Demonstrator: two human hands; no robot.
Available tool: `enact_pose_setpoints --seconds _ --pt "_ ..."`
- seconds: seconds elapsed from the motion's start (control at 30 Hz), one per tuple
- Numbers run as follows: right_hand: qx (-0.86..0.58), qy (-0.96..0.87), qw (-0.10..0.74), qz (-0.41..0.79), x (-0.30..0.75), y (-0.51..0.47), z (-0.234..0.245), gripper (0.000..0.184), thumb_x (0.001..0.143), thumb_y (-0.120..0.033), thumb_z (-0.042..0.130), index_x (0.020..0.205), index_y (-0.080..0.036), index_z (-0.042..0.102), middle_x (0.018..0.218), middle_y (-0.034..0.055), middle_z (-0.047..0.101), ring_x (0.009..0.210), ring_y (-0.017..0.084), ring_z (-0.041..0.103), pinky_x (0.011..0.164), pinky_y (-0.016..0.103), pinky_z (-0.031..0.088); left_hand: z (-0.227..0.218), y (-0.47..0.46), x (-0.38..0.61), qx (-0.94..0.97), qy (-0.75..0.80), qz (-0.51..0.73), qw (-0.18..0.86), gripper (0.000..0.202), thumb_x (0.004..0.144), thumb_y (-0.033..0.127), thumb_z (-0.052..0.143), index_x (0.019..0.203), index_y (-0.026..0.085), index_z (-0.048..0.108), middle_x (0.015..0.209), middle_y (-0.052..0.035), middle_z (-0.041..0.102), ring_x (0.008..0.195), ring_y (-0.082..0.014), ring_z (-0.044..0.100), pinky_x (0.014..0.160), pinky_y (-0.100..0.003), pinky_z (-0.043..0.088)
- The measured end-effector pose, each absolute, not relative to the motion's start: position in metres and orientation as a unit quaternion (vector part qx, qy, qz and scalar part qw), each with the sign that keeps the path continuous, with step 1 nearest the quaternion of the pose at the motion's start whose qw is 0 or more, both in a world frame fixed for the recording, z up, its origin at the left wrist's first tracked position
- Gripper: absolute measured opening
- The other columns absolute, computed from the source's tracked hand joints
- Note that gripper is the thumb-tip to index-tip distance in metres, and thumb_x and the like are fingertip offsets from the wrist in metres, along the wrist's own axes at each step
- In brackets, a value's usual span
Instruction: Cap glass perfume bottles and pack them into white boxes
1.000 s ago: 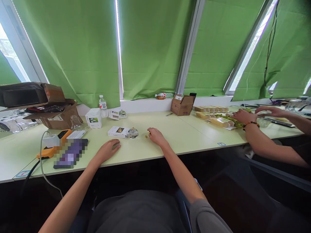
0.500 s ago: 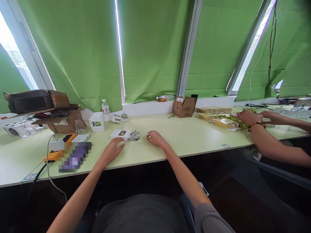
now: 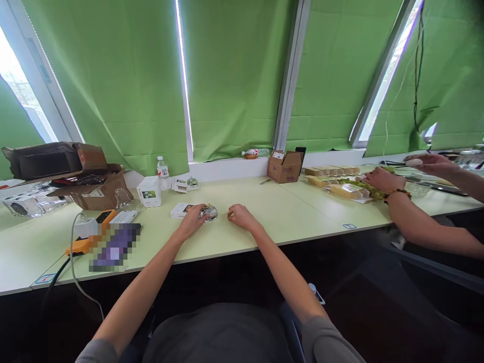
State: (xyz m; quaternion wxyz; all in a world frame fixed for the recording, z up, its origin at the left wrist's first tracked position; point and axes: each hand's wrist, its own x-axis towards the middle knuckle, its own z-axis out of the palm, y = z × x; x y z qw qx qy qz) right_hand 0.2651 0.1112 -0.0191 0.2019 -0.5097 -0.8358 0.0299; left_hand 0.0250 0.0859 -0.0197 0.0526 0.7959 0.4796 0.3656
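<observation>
**My left hand holds the shiny ball**

My left hand (image 3: 192, 220) lies on the pale green table (image 3: 264, 222). Its fingers curl around the left side of the shiny glass ball (image 3: 210, 212). The ball sits on the table, right in front of me. I think I hold it this way so that it cannot roll off.

A flat white box (image 3: 178, 210) lies at 9 o'clock from the ball, just beside my fingers. My right hand (image 3: 239, 217) rests at 3 o'clock from the ball, near it but not touching it. Its fingers are bent softly, with the knuckles up. I cannot tell if something small hides under them. I think it lies there just to be close to the ball.

At 10 o'clock from the ball stands a taller white box (image 3: 149, 191). A water bottle (image 3: 162, 168) stands behind that. A small cardboard box (image 3: 285, 166) sits at 1 o'clock, by the window sill. Far off at 3 o'clock, another person's hands (image 3: 382, 179) are busy over some tan boxes (image 3: 342, 190).
</observation>
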Motion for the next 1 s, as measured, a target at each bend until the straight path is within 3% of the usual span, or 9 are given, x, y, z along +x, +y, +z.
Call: enact_pose_setpoints --seconds 0.4,0.63,1.0 --pt "-0.500 -0.843 0.197 0.025 0.261 0.107 -0.018 0.015 0.078 -0.018 0.062 0.086 -0.018 0.075 0.100 0.0087 0.072 0.103 0.023 0.062 0.092 0.028 0.040 -0.025 0.063 0.020 0.818 0.445 0.365 -0.006 0.036 0.086 0.034 0.059 0.117 0.016 0.059 0.119 -0.0125 0.061 0.120 -0.0271 0.050 0.098 -0.041 0.041" --pt "-0.496 -0.843 0.207 0.026 0.261 0.105 -0.018 0.013 0.078 -0.016 0.061 0.082 -0.017 0.072 0.096 0.0088 0.072 0.099 0.023 0.063 0.089 0.028 0.042 -0.032 0.032 0.012 0.797 0.461 0.387 0.037 0.038 0.091 0.041 0.051 0.123 0.020 0.055 0.126 -0.0094 0.059 0.122 -0.0247 0.050 0.102 -0.039 0.038" --pt "-0.465 -0.845 0.261 0.037 0.257 0.101 -0.012 0.009 0.079 -0.018 0.060 0.082 -0.019 0.068 0.095 0.0049 0.071 0.090 0.019 0.064 0.084 0.027 0.044 -0.034 0.009 0.005 0.772 0.480 0.400 0.117 0.043 0.090 0.045 0.051 0.128 0.025 0.052 0.128 -0.0064 0.060 0.110 -0.0229 0.060 0.092 -0.034 0.047"
